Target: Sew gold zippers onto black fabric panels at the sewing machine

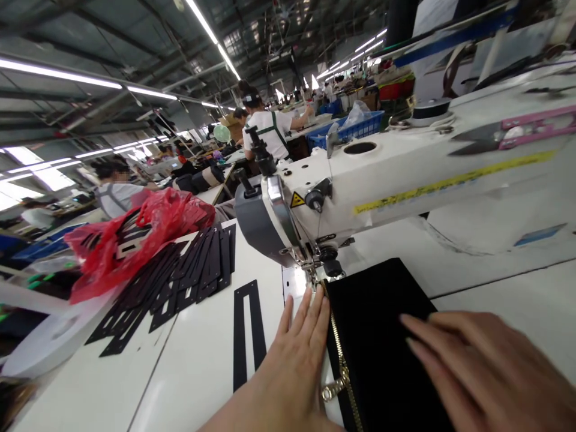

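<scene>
– So, where do you start, holding work like that?

– Nearest me, my right grip has its fingers loosely stretched over the black panel, closed on nothing that I can see; how hard they bear down I cannot tell. My left grip lies flat and unclenched along the gold zip, fingertips pointing towards the needle end

– And the zip pull?

– It juts out just beside the heel of my left grip. I'd leave it well back, since metal near the needle could push the edge askew

– That slotted strip on your left, is it in the way?

– Lying apart from the panel on the white tabletop, it does no harm. I'd let nothing slide under the zip

– What makes the stitching run true, then?

– Light, even pressure, I'd say: left steering the zip's edge straight, right holding the panel flat without dragging it. My fingertips are close to the presser foot of the sewing machine, so I'd mind them. Whether the zip's far end is pinned there, I can't make out

– Anything beyond?

– A heap of similar strips, then a red plastic bag, both well clear of the needle
</scene>
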`<state>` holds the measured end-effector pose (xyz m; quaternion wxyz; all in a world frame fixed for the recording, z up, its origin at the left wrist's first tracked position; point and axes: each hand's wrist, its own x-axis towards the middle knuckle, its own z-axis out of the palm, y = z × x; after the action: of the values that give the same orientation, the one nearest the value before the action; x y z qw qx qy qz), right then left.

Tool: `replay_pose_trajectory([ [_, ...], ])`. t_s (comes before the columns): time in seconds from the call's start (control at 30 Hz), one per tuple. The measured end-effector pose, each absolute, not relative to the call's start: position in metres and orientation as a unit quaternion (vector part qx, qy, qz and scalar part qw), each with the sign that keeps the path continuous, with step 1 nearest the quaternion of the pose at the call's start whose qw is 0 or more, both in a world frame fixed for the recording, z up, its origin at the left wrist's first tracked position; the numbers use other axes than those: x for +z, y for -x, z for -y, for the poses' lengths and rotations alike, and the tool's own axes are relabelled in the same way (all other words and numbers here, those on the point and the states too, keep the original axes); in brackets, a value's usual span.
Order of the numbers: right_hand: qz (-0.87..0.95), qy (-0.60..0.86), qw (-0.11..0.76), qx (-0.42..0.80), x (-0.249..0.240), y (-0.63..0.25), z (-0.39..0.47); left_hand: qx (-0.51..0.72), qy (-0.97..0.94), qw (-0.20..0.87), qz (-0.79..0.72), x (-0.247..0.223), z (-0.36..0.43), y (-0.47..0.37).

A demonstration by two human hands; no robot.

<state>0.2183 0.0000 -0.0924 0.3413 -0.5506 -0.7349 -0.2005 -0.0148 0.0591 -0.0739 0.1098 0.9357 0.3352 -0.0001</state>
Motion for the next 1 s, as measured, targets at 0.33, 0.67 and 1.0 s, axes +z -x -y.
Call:
replay_pose_trajectory([
  [0.33,0.780,0.512,0.330,-0.143,-0.117,-0.148,-0.001,-0.025,-0.936,0.090,-0.339,-0.079,-0.063,0.015],
  [0.67,0.787,0.502,0.330,-0.138,-0.121,-0.150,0.000,-0.025,-0.937,0.091,-0.337,-0.082,-0.062,0.017],
  [1.0,0.785,0.505,0.333,-0.136,-0.120,-0.150,-0.004,-0.028,-0.936,0.099,-0.338,-0.074,-0.061,0.014],
])
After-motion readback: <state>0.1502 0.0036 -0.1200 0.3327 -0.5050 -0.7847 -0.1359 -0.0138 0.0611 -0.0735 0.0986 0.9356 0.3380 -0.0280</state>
